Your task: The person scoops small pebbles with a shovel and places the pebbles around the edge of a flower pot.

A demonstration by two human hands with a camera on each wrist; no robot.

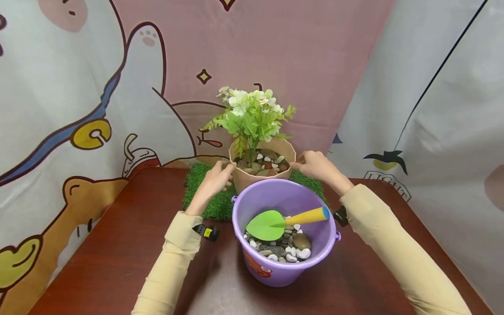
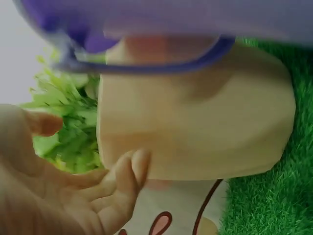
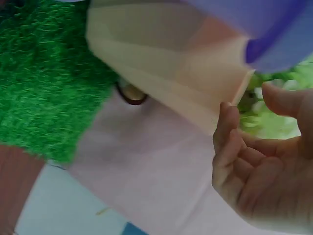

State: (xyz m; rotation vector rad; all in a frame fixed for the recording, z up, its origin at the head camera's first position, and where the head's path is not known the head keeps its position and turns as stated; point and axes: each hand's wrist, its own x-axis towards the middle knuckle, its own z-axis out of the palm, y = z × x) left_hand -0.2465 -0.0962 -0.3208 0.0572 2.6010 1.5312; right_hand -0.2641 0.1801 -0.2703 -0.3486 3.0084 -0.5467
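A faceted tan flower pot [image 1: 252, 181] stands behind the bucket, holding stones and a leafy plant with white flowers [image 1: 256, 109]. At the left of its rim is my left hand [image 1: 215, 178]; in the left wrist view its fingers [image 2: 124, 181] are loosely bent, thumb apart from them. My right hand [image 1: 316, 166] is at the rim's right side. In the right wrist view its fingertips [image 3: 227, 112] are beside the pot wall, and the thumb is spread away. Whether either hand touches the pot is hard to tell.
In front of the pot, a purple bucket [image 1: 283, 273] with stones stands between my forearms. A green toy trowel [image 1: 267, 225] with a yellow handle lies in it. Artificial grass [image 1: 218, 205] lies under the pot on the brown table [image 1: 110, 249]. A printed cloth [image 1: 275, 48] hangs behind.
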